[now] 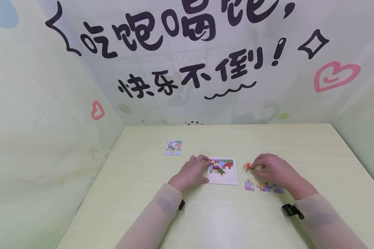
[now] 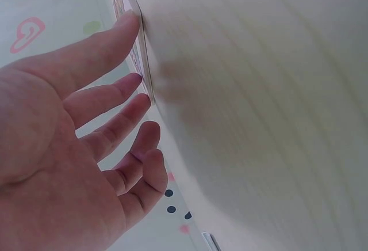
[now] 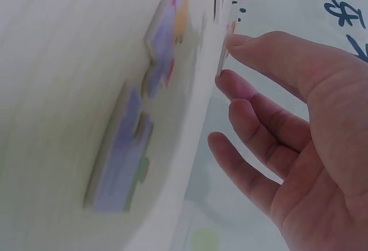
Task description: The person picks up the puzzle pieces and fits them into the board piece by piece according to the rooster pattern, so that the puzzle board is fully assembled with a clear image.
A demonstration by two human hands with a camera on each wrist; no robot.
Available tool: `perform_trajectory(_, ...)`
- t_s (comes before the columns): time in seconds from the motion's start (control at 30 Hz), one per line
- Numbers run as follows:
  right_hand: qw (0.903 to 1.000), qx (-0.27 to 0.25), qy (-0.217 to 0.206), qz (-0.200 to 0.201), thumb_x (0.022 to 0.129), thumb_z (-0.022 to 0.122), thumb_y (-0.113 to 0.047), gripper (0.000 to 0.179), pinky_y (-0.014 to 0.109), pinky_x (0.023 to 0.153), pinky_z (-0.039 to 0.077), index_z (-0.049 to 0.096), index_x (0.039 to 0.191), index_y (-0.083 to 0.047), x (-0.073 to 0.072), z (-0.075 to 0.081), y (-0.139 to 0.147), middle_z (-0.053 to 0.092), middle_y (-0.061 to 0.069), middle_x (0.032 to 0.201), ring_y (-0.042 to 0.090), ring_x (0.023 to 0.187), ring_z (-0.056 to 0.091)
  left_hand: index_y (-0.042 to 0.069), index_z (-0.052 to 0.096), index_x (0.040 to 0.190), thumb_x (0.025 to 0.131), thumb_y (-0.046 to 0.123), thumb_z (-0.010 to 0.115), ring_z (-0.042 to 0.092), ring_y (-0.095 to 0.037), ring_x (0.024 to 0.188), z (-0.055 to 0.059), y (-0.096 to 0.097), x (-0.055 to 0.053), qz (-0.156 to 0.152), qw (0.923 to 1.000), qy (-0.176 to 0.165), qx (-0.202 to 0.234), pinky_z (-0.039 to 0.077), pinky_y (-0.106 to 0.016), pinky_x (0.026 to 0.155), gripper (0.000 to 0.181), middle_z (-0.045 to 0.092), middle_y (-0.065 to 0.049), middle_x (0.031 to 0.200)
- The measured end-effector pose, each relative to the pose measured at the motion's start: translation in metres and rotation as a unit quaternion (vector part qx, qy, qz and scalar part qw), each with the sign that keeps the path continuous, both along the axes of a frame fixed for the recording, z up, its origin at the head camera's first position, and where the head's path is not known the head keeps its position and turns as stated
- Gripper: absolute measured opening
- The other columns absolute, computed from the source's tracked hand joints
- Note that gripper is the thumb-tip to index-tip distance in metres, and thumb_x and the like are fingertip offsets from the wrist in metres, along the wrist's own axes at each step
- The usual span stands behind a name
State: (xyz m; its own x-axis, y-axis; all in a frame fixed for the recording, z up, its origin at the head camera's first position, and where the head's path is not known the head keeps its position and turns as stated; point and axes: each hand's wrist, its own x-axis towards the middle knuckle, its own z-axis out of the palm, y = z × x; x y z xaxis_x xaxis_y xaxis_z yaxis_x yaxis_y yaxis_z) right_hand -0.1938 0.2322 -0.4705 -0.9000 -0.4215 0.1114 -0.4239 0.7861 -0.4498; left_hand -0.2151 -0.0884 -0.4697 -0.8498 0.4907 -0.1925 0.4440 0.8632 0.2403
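Note:
My left hand (image 1: 192, 173) lies at the left side of a white puzzle tray (image 1: 222, 180), its thumb and fingertips touching the tray's edge. In the left wrist view the fingers (image 2: 115, 127) are loosely extended along it. The upper part of the tray bears joined pieces of a rooster picture (image 1: 218, 166); its lower part is bare white. To the right of the tray, my right hand (image 1: 273, 169) pinches an orange puzzle piece (image 1: 247, 166) between thumb and fingertips, close over the table. Several loose purple puzzle pieces (image 1: 249, 186) lie just below this hand.
A square card (image 1: 173, 147) with a pale rooster picture lies at the back left of the light wooden table (image 1: 205, 214). Printed cloth walls (image 1: 174, 110) stand along the table's back and sides. Black wrist straps (image 1: 289, 210) show at both sleeves.

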Motion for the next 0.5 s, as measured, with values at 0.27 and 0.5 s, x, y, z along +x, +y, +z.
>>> perform_trajectory(0.27, 0.9999, 0.002, -0.008, 0.011, 0.086, 0.081, -0.008, 0.014, 0.049, 0.088, 0.059, 0.083, 0.098, -0.014, -0.002, 0.001, -0.012, 0.075, -0.001, 0.101, 0.024, 0.097, 0.069, 0.020, 0.056, 0.150, 0.087, 0.033, 0.084, 0.047, -0.026, 0.131, 0.002, 0.001, 0.000, -0.002, 1.0000, 0.001, -0.003, 0.049, -0.040, 0.103, 0.070, 0.048, 0.003, 0.157)
perform_trajectory(0.5, 0.9995, 0.014, 0.001, 0.029, 0.085, 0.083, -0.009, 0.015, 0.048, 0.088, 0.060, 0.084, 0.099, -0.013, -0.005, -0.002, -0.022, 0.075, 0.001, 0.103, 0.026, 0.098, 0.070, 0.020, 0.056, 0.150, 0.088, 0.034, 0.083, 0.047, -0.025, 0.129, 0.001, 0.001, 0.001, -0.003, 1.0000, 0.003, -0.007, 0.050, -0.039, 0.101, 0.070, 0.048, 0.003, 0.156)
